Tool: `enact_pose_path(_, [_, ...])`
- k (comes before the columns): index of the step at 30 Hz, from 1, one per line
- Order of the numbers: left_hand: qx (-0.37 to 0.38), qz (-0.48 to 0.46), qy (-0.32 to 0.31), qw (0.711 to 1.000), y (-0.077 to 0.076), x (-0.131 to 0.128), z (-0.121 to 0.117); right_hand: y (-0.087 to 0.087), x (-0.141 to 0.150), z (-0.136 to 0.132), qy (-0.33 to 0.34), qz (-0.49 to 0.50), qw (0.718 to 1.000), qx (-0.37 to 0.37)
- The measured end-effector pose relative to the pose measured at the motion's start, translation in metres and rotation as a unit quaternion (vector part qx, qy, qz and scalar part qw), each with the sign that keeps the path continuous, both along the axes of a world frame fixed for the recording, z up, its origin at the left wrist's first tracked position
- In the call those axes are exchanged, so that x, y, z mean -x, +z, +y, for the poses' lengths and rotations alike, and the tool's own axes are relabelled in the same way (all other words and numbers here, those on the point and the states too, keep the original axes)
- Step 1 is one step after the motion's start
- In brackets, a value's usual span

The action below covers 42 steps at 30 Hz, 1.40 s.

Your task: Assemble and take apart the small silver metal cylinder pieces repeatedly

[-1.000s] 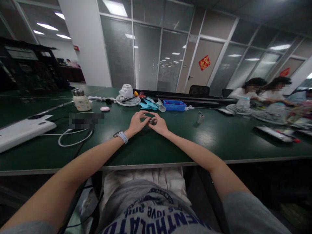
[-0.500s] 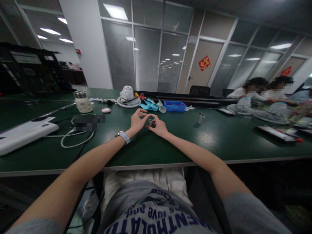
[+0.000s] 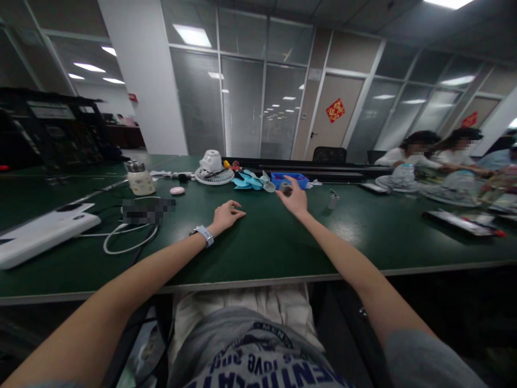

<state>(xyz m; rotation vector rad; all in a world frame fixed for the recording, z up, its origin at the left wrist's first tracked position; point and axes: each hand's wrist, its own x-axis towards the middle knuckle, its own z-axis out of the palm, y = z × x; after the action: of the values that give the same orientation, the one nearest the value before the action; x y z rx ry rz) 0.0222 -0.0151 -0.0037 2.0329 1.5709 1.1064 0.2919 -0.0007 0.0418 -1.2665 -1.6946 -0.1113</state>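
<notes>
My right hand [image 3: 295, 198] is raised over the table in front of the blue bin, thumb and fingers curved around a small grey metal cylinder [image 3: 286, 188]. The fingers partly cover it, and its exact kind is hard to make out. My left hand [image 3: 228, 215], with a watch on the wrist, rests low over the green tabletop [image 3: 258, 242]. Its fingers are loosely stretched out and hold nothing. A similar grey cylinder [image 3: 333, 201] with a thin piece on top stands upright to the right of my right hand.
Behind my hands lie light-blue fan blades [image 3: 247, 180], a white fan head with its grille [image 3: 214, 175] and the blue bin [image 3: 278, 176]. Leftward are a cream bottle [image 3: 140, 180], a pink round item [image 3: 176, 191], cables and a white device [image 3: 52, 237]. Other people sit at the right.
My hands have parted. The right one has moved right and away from me, carrying the grey cylinder; the left one has let go and dropped slightly toward me.
</notes>
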Motion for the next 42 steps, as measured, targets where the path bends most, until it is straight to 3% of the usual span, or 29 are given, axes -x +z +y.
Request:
enact_pose_path(4, [0.012,-0.003,0.01,1.0,0.004,-0.002,-0.005,0.02,-0.087,0.008,-0.26,0.023,0.965,-0.037])
enact_pose_path(8, [0.023,-0.012,0.055,0.998,0.011,-0.004,-0.008,0.013,-0.148,0.002,-0.422,0.077,0.902,0.043])
enact_pose_path(11, [0.038,-0.042,0.086,0.995,0.013,-0.004,-0.007,-0.002,-0.165,-0.002,-0.457,0.106,0.875,0.12])
enact_pose_path(15, [0.026,-0.073,0.095,0.992,0.012,-0.002,-0.002,-0.018,-0.169,0.0,-0.454,0.124,0.86,0.198])
enact_pose_path(18, [0.017,-0.067,0.098,0.993,0.01,0.001,0.001,-0.015,-0.168,0.001,-0.465,0.121,0.854,0.199])
enact_pose_path(20, [0.018,-0.078,0.102,0.992,0.009,0.002,0.002,-0.004,-0.159,0.0,-0.478,0.105,0.86,0.147])
enact_pose_path(23, [0.036,-0.103,0.112,0.988,0.01,0.002,0.002,0.019,-0.123,-0.004,-0.41,0.032,0.912,0.006])
enact_pose_path(25, [0.045,-0.106,0.123,0.986,0.012,0.001,0.001,0.026,-0.08,-0.007,-0.28,-0.041,0.957,-0.057])
enact_pose_path(27, [0.048,-0.106,0.132,0.984,0.014,0.0,-0.001,0.022,-0.028,-0.01,-0.111,-0.112,0.986,-0.056])
enact_pose_path(29, [0.048,-0.106,0.139,0.983,0.015,0.0,-0.002,0.007,0.022,-0.014,0.066,-0.19,0.979,-0.02])
enact_pose_path(32, [0.051,-0.106,0.145,0.982,0.017,-0.001,-0.004,-0.021,0.075,-0.019,0.219,-0.265,0.939,0.023])
enact_pose_path(37, [0.05,-0.114,0.141,0.982,0.018,-0.001,-0.003,-0.041,0.094,-0.017,0.283,-0.242,0.925,0.078])
enact_pose_path(42, [0.052,-0.124,0.145,0.98,0.016,0.001,-0.001,-0.035,0.086,-0.016,0.233,-0.235,0.94,0.088])
